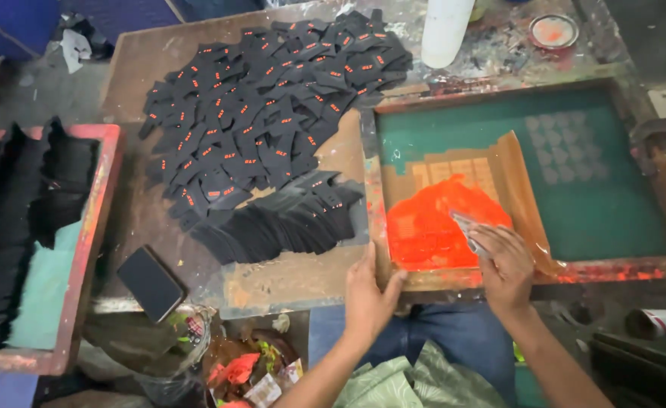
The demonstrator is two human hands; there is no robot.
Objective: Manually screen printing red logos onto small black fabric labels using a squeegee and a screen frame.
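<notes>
A: Right hand (505, 266)?
B: Clenched on squeegee (469, 229), lower centre-right, blade in orange ink (431, 223) on screen-printing frame (499, 276).
A: Left hand (368, 291)?
B: Released, flat, pressed on frame's lower left corner.
A: Elsewhere?
B: Heap of black printed labels (272, 98), upper centre; blank stack (280, 227) below; phone (150, 283), lower left.

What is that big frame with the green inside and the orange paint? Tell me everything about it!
The printing frame is a flat wooden rectangle, stained orange-red, lying on the messy worktable. Its green mesh has brown tape around a patch of bright orange ink. The left hand presses its near-left corner. The right hand drags a small scraper through the ink.
</notes>
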